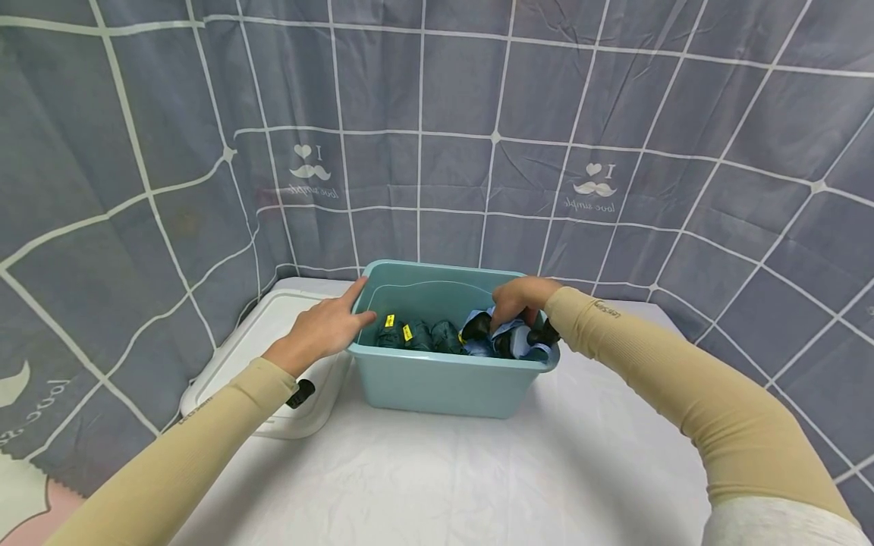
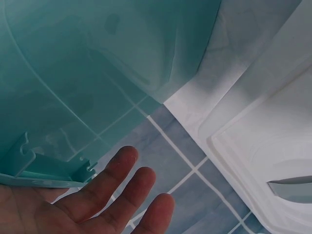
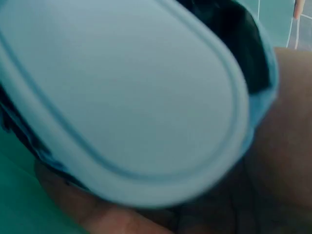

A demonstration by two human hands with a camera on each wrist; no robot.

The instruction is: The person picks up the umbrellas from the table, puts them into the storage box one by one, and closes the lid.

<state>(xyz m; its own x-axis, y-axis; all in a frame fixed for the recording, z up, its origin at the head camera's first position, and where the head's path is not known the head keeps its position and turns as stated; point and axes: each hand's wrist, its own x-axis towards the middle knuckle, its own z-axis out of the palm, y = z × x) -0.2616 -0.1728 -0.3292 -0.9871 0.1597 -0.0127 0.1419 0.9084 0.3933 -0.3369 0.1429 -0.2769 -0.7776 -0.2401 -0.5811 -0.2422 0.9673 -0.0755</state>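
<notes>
Mid-pick from bin [image 1: 437, 383] at frame centre: left hand [image 1: 326, 327] flat on rim, right hand [image 1: 517, 298] gripping blue slipper [image 1: 508, 341]; next, lift clear.

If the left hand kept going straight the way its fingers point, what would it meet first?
The left hand already rests on the teal bin's left rim, fingers pointing right across the opening. Going on, it would probably meet the dark rolled items inside first, though depth is unclear.

In the right wrist view we see only a blurred pale blue shape [image 3: 131, 97] filling the picture, cut off at the edges. Our right hand's [image 1: 520, 299] fingertips are hidden inside the teal bin [image 1: 444, 379]. The white lid [image 1: 273, 341] lies partly behind our left forearm.
</notes>
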